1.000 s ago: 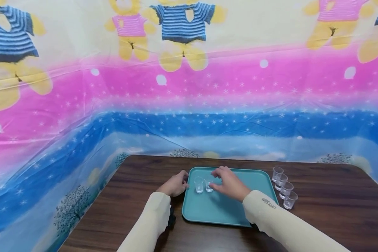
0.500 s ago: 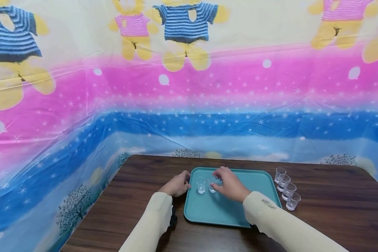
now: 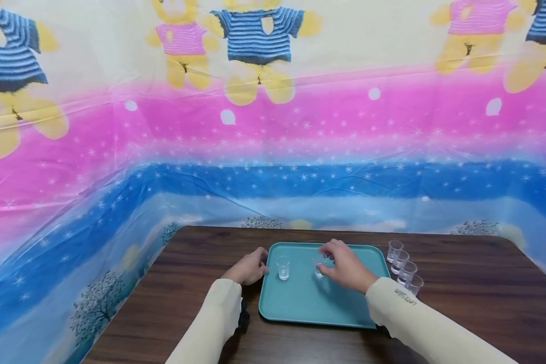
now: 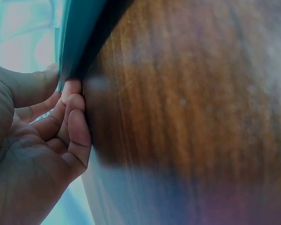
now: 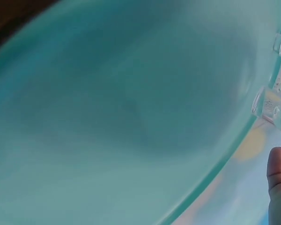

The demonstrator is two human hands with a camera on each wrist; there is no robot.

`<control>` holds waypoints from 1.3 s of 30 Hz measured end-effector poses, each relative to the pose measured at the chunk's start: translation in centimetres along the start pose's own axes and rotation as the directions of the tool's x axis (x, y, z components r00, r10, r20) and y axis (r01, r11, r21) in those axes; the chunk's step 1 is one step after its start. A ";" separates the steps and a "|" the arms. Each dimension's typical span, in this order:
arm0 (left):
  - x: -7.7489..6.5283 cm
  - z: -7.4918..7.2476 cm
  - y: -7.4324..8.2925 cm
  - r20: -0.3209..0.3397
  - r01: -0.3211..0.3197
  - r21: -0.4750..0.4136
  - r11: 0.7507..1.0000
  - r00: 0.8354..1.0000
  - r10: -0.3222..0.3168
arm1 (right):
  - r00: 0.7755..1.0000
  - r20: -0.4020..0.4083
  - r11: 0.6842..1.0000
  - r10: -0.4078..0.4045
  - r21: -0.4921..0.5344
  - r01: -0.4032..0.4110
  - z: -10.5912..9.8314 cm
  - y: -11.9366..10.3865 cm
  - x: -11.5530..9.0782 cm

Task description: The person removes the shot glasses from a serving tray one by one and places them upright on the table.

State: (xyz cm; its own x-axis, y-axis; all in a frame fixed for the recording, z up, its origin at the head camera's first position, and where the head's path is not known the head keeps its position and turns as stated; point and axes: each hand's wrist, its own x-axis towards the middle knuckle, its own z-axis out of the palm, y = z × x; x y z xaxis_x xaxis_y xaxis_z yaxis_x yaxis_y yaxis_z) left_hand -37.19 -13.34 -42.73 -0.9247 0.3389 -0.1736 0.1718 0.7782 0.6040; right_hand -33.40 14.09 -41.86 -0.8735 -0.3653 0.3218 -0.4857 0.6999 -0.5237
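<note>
The right hand [image 3: 348,268] pinches a small clear shot glass [image 3: 319,266] between thumb and fingers over the teal tray [image 3: 318,308]. In the right wrist view this shot glass [image 5: 269,108] shows beside the fingertips [image 5: 277,168], and most of the hand is out of frame. Another shot glass [image 3: 283,269] stands on the tray's left part. At the tray's left edge, the left hand [image 3: 250,268] grips the rim. From the left wrist view, the left hand's thumb [image 4: 37,86] lies at the rim, with the fingers curled against the tray's outer side.
Several more shot glasses [image 3: 400,263] stand in a slanting row on the brown wooden table [image 3: 473,293], just right of the tray. The right sleeve [image 3: 405,306] partly covers the nearest one. A printed cloth backdrop [image 3: 273,177] hangs behind and left of the table.
The right hand has moved rightward over the tray with its shot glass, widening the gap to the other one. The left hand has stayed at the tray's edge. The head view has shifted slightly.
</note>
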 end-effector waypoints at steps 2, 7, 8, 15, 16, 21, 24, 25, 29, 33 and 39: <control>0.0 0.1 0.0 -0.001 -0.007 -0.002 1.000 1.000 0.007 | 1.000 -0.004 1.000 0.006 -0.005 -0.006 -0.4 0.4 -0.4; 0.0 0.1 -0.2 -0.011 -0.018 -0.008 1.000 1.000 0.018 | 1.000 -0.005 0.999 0.022 -0.027 -0.022 -1.6 1.3 -1.7; 0.0 0.1 -0.2 -0.012 -0.018 -0.008 1.000 1.000 0.018 | 1.000 -0.005 0.999 0.025 -0.032 -0.025 -1.9 1.5 -2.0; 0.1 0.1 0.0 -0.015 -0.007 0.003 1.000 1.000 0.007 | 1.000 -0.024 0.996 0.012 -0.084 -0.014 -3.8 2.8 -4.3; 0.2 0.1 0.1 -0.016 -0.004 0.005 1.000 1.000 0.004 | 1.000 -0.025 0.996 0.011 -0.089 -0.013 -4.1 3.0 -4.6; 0.3 0.2 0.1 -0.015 -0.002 0.010 1.000 1.000 0.002 | 1.000 -0.014 0.996 0.023 -0.087 -0.024 -5.3 3.9 -6.0; 0.3 0.2 0.1 -0.015 -0.006 0.010 1.000 1.000 0.006 | 0.999 -0.008 0.996 0.041 -0.083 -0.041 -6.1 4.3 -6.7; 0.3 0.2 0.0 -0.016 -0.009 0.010 1.000 1.000 0.009 | 0.999 -0.004 0.996 0.047 -0.081 -0.047 -6.4 4.5 -6.9; 0.2 0.2 0.0 -0.017 -0.011 0.011 1.000 1.000 0.011 | 0.997 0.015 0.995 0.071 -0.072 -0.070 -7.5 5.4 -7.9; 0.2 0.3 0.0 -0.015 -0.018 0.006 1.000 1.000 0.018 | 0.997 0.010 0.994 0.070 -0.082 -0.069 -8.5 6.1 -9.3; 0.2 0.3 0.0 -0.020 -0.031 0.010 0.999 0.999 0.031 | 0.999 -0.022 0.992 0.045 -0.114 -0.048 -9.6 6.8 -11.1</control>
State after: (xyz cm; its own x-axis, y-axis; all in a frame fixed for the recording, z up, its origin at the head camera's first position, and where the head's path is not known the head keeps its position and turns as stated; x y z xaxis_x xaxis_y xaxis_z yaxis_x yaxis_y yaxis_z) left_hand -37.28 -13.11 -42.96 -0.9254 0.3524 -0.1394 0.2038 0.7729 0.6009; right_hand -26.66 28.76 -41.43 -0.8937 -0.3193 0.3152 -0.4363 0.7821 -0.4449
